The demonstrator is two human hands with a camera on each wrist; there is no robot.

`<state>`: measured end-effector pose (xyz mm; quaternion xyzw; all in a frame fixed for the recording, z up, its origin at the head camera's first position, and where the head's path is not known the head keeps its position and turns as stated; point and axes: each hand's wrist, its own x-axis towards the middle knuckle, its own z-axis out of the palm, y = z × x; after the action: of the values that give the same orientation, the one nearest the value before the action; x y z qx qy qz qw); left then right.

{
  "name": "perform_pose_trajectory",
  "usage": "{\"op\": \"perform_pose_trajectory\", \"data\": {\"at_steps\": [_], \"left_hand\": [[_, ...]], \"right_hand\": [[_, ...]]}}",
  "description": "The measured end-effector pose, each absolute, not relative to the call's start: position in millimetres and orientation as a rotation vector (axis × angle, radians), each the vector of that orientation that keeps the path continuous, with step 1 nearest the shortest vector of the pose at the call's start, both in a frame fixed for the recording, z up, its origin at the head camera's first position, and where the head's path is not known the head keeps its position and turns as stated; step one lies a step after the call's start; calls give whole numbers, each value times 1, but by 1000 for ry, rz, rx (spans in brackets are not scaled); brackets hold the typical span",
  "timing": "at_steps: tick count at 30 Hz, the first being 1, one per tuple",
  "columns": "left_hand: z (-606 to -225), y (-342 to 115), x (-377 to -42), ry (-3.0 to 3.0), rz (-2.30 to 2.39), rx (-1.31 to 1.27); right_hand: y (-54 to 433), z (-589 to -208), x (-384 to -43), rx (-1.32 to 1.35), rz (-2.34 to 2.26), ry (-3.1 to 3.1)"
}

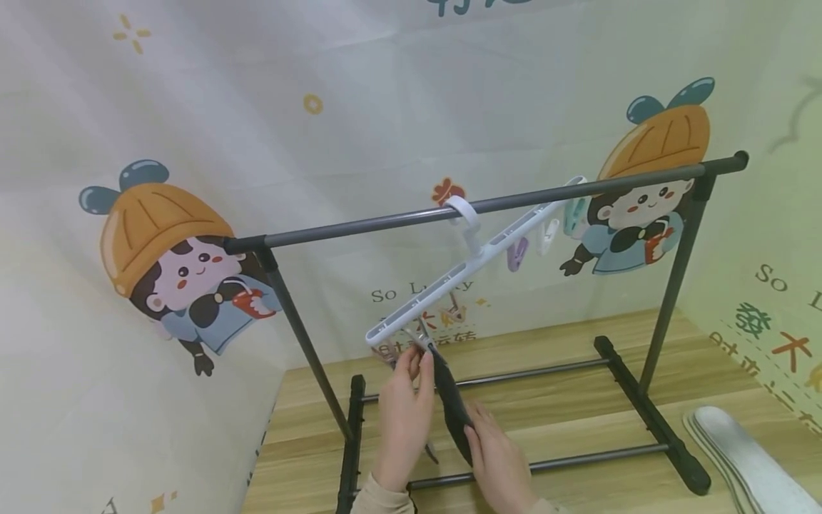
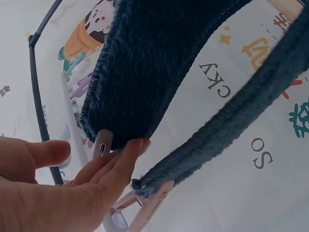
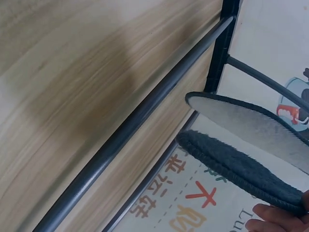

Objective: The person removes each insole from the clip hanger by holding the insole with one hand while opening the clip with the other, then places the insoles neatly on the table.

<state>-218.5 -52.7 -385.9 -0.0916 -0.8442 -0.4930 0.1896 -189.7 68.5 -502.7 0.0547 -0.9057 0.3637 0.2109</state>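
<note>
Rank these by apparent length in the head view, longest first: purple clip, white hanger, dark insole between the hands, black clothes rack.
1. Black clothes rack
2. White hanger
3. Dark insole, partly covered
4. Purple clip

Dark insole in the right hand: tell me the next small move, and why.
Probably ease the right hand slowly off the lower part of the dark insole. A clip on the hanger appears to pinch its upper end, and the left hand is close by with its thumb apart from that clip, so the clip's hold could likely be tested gently.
</note>
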Motion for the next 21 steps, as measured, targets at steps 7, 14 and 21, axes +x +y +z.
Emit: {"op": "perform_pose_trajectory", "data": {"at_steps": [7,14,21], "left_hand": [[-384,-44,-227,-2351,-1328,-292],[-380,-42,-237,-2315,-1422,-317],[-383,-40,-246,-2245,-1537,-291]], "right_hand": [[75,-500,-180,139,1053,-2515],[77,-496,-172,176,1065,-2514],[76,-495,-166,266,1062,-2480]]}}
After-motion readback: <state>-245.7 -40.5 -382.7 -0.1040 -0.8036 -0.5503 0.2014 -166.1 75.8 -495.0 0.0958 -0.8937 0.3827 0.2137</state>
